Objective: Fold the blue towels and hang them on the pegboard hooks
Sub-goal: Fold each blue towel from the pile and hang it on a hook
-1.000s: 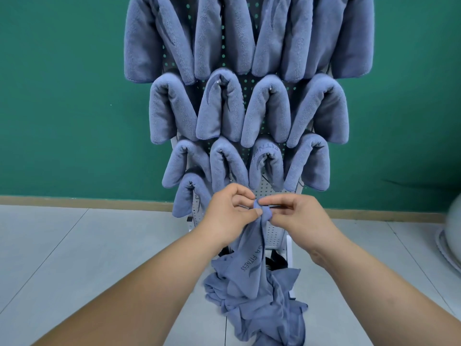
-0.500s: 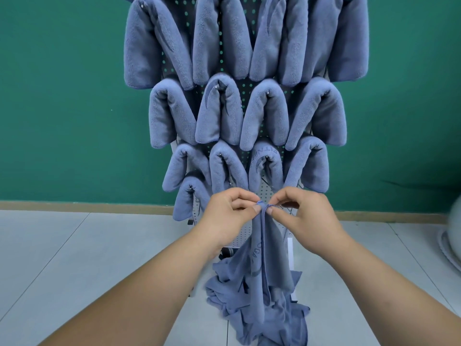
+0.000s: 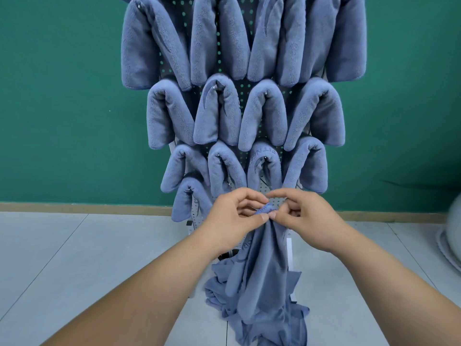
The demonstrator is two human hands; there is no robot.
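A blue towel (image 3: 264, 265) hangs down from both my hands in front of the lower pegboard (image 3: 277, 202). My left hand (image 3: 234, 216) and my right hand (image 3: 301, 216) pinch its top edge side by side, thumbs nearly touching. The towel's lower part trails onto a heap of loose blue towels (image 3: 272, 318) on the floor. Above, several folded blue towels (image 3: 217, 113) hang over hooks in rows on the board, hiding most of it.
A green wall (image 3: 62, 96) stands behind the pegboard, with a tan baseboard and pale tiled floor (image 3: 74, 258). A white rounded object (image 3: 451, 236) sits at the right edge. White stand legs (image 3: 289, 248) show behind the hanging towel.
My hands have shifted their pinch along the towel's top edge and the fingers have spread a little. The towel hangs straighter and longer than a second ago.
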